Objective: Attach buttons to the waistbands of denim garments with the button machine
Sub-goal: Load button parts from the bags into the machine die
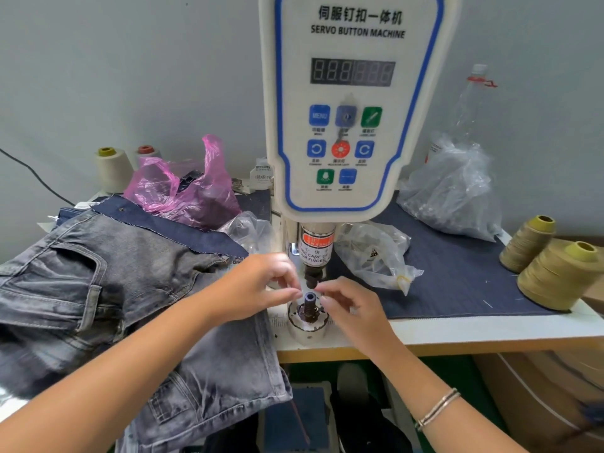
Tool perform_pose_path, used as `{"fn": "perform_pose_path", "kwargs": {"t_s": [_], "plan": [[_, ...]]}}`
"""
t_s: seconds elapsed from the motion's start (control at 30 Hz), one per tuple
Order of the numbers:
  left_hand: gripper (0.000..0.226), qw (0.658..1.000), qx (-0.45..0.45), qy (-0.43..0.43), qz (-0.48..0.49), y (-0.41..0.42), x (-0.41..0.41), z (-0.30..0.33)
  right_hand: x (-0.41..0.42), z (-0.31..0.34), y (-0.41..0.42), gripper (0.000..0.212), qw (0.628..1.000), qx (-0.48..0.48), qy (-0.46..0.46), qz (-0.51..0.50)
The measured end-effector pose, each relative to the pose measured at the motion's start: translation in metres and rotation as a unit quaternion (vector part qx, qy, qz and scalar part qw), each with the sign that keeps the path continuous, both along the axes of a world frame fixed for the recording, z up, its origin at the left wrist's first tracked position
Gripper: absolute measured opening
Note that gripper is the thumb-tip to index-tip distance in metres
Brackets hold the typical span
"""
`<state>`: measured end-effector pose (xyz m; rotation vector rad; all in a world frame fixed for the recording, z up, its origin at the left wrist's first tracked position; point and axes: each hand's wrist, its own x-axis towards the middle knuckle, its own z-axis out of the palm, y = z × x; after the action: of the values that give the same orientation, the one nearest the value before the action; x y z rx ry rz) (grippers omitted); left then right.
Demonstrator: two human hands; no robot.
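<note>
At the button machine, my left hand and right hand meet either side of the lower die, fingertips pinched together; what they hold, if anything, is too small for me to tell. Grey jeans lie heaped to the left, draping off the white table. A dark denim mat carries clear bags, a pink bag and thread cones. A grey wall stands behind.
</note>
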<state>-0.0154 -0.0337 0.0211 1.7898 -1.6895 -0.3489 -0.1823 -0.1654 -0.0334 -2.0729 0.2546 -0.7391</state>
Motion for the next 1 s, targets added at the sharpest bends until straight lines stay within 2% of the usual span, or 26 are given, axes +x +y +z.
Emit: {"fn": "perform_pose_path", "kwargs": {"t_s": [0.1,0.2,0.3,0.67,0.83,1.0], "plan": [[0.008,1.0,0.015,0.02,0.001,-0.002,-0.003,0.001,-0.002,0.002,0.004,0.032,0.999,-0.012,-0.029,0.013],[0.027,1.0,0.018,0.012,0.002,-0.004,-0.007,0.003,-0.002,0.002,0.002,0.026,0.999,-0.031,-0.033,0.019],[0.036,1.0,0.011,-0.004,0.015,-0.006,-0.009,0.004,-0.002,0.0,0.002,0.027,0.999,-0.027,-0.039,0.024],[0.035,0.994,-0.04,0.078,0.067,-0.006,-0.017,-0.011,-0.006,-0.008,0.006,0.032,1.0,0.007,-0.027,0.003],[0.045,0.995,-0.044,0.061,0.068,-0.01,-0.017,-0.012,-0.011,-0.011,-0.004,0.032,0.987,0.139,-0.043,-0.062],[0.044,0.997,-0.029,0.037,0.055,-0.008,-0.014,-0.007,-0.013,-0.012,-0.009,0.025,0.97,0.223,-0.056,-0.083]]}}
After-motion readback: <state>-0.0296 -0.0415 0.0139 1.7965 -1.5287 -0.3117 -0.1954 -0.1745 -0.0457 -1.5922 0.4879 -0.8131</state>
